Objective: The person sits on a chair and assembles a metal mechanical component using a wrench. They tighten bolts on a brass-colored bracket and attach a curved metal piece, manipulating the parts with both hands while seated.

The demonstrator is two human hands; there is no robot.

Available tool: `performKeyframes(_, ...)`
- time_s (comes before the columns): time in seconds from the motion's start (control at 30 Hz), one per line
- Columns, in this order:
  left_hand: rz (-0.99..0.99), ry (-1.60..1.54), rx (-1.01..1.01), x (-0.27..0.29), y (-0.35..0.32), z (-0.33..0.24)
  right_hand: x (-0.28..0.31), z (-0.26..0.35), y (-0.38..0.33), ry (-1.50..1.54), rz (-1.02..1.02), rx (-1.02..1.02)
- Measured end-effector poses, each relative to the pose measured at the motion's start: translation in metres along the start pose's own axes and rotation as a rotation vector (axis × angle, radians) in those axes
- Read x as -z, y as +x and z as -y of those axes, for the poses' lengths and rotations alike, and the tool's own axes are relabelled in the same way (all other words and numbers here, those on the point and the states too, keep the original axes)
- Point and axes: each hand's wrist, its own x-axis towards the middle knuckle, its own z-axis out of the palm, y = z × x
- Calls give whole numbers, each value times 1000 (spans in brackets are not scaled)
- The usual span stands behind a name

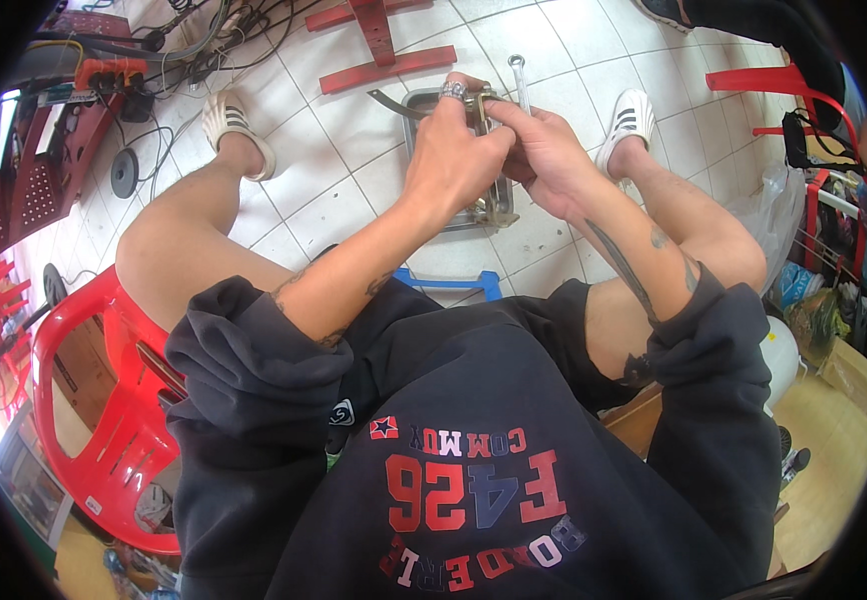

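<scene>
Mid-job: left hand (451, 150) and right hand (544, 155) both clamped on small metal part (484, 105) over tray (424, 100) at 12 o'clock, wrench (520, 80) idle.

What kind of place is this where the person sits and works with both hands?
Probably a small repair workshop. Tangled cables and tools lie on the white tiled floor, a wrench lies beside a metal tray, and the left hand and right hand grip a small metal part.

White tiled floor (334, 215): metal tray (416, 100), wrench (520, 80), red stand (379, 45), cables (204, 40)
</scene>
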Motion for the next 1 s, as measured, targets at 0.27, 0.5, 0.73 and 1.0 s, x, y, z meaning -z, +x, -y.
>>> performKeyframes(0.27, 38, -14, 36, 1, 0, 0, 2, -4, 2, -23, -48, -15)
performKeyframes(0.5, 17, 20, 43, 0, -2, -2, 3, 2, 0, -37, 6, -25)
performKeyframes(0.73, 10, -17, 21, 1, 0, 0, 2, 1, -1, -7, -4, -26)
performKeyframes(1.0, 11, -13, -30, 0, 1, 5, 3, 3, -1, 27, -5, -61)
